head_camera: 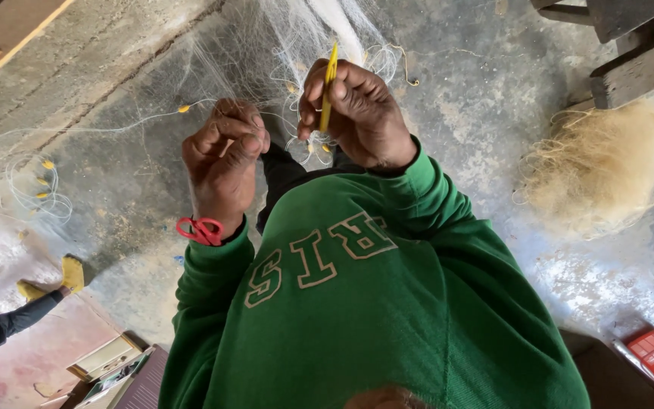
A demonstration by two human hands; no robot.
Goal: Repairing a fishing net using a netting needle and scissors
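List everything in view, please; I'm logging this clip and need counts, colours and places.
fishing net: one, white, spread on the floor ahead
floats: several, yellow, along the net lines
netting needle: one, yellow, in the right hand
fibre bundle: one, pale straw, floor at right
scissors: one pair, red, at the left wrist
wooden furniture: dark, top right
sweatshirt: one, green
left hand: pinching net twine
right hand: gripping the needle
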